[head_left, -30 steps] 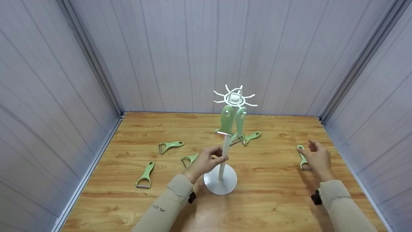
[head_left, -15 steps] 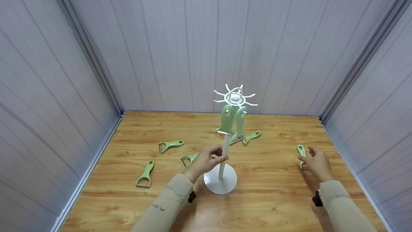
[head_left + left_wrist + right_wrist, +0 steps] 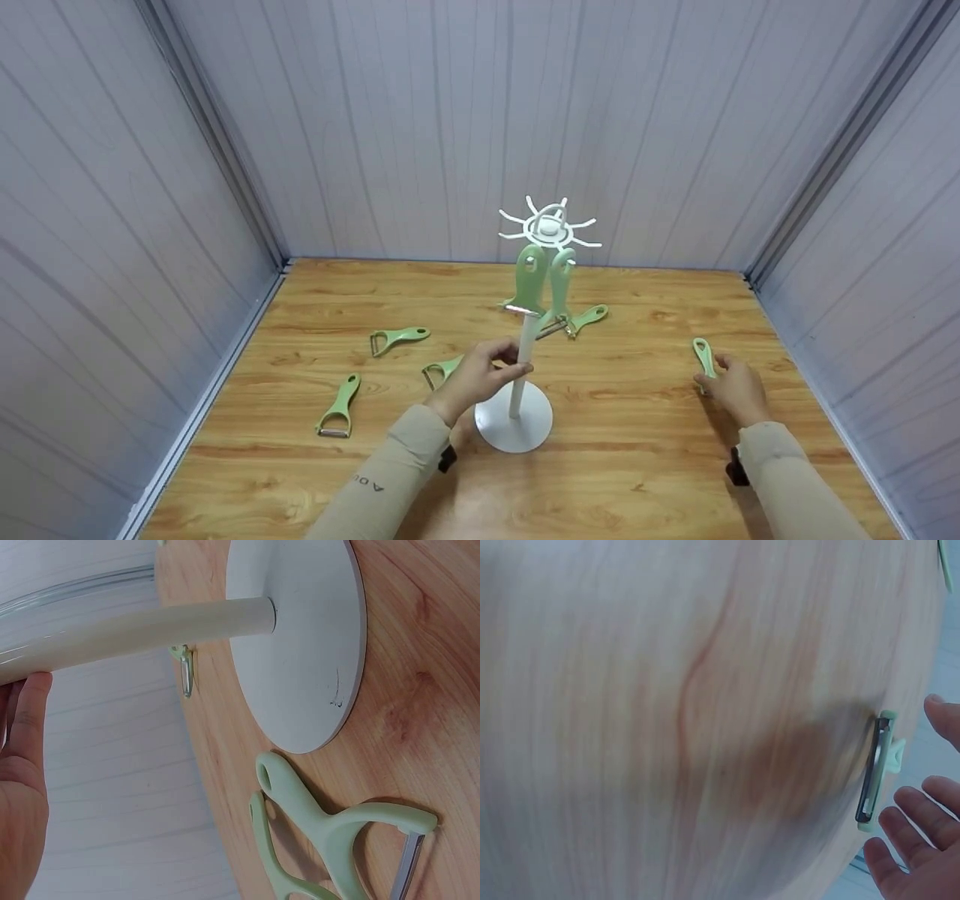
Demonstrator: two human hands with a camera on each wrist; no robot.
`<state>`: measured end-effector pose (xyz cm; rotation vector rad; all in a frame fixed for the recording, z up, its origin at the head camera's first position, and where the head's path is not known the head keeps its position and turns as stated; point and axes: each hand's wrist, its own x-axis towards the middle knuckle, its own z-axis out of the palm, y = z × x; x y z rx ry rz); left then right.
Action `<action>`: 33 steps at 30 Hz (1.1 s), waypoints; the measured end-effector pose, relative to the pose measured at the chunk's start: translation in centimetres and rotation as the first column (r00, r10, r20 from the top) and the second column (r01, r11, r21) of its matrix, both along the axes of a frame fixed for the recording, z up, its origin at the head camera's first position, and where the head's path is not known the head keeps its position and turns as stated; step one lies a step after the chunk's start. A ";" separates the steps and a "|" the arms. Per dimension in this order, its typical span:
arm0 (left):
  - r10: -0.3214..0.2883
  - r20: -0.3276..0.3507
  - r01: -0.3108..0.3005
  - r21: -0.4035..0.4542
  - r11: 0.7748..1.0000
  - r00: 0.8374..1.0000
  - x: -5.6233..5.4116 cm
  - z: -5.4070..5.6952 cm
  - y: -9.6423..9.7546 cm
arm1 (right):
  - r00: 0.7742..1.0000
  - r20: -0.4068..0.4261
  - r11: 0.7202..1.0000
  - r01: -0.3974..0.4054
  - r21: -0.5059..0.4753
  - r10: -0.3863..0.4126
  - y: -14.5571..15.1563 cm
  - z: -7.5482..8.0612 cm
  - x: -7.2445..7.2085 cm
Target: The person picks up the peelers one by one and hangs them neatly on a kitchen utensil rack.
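A white stand (image 3: 526,341) with a round base and curved hooks on top stands upright on the table. My left hand (image 3: 476,379) holds its pole between thumb and fingers; the left wrist view shows fingers against the pole (image 3: 165,630). Two green peelers hang from the hooks, one facing front (image 3: 529,281) and one just right of it (image 3: 559,285). At the right, my right hand (image 3: 739,390) is over the blade end of another green peeler (image 3: 703,354) on the table. In the right wrist view the fingers are spread beside that peeler (image 3: 875,772), not closed on it.
More green peelers lie on the table: one at left (image 3: 343,401), one behind it (image 3: 401,339), one partly behind my left hand (image 3: 442,369), one behind the stand (image 3: 589,319). Panelled walls (image 3: 390,135) enclose the wooden tabletop (image 3: 615,480) at the back and both sides.
My right hand has slid down from the handle end of the peeler toward its blade end. The left hand keeps its hold on the pole, and the stand has not moved.
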<state>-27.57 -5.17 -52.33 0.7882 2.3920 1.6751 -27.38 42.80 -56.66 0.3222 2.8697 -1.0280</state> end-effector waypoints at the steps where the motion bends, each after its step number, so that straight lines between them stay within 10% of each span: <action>1: -0.001 0.000 0.001 0.000 1.000 1.000 0.0 0.0 0.0 | 1.000 0.012 1.000 0.002 0.007 -0.002 0.0 -0.1 -0.1; 33: -0.001 0.000 0.001 0.003 1.000 1.000 0.0 0.1 0.0 | 1.000 0.011 0.995 -0.005 0.103 0.004 -0.3 -1.1 -0.2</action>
